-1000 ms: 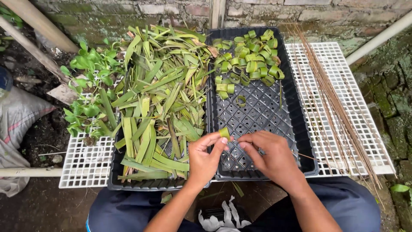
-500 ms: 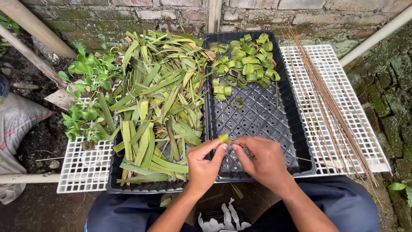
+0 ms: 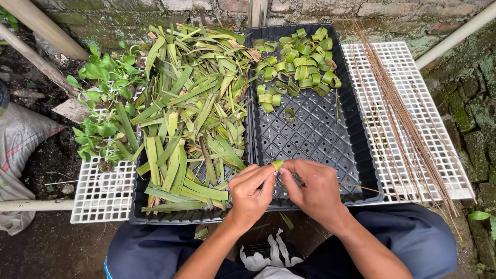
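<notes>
Hands unmoved since earlier: left hand, right hand pinch leaf strip; black tray beneath.

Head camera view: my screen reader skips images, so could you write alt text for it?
Two bare hands, left hand and right hand, pinch a small rolled leaf strip over a black tray holding finished leaf rings. Loose green leaves lie left, thin brown sticks right.

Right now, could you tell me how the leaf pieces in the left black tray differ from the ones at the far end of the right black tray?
The leaf strips in the left tray lie long, flat and loosely heaped, covering nearly all of it. The leaf rings in the right tray are short, curled into small loops and gathered at the far end, leaving most of the perforated floor bare. Both are green, and both trays are black.
</notes>
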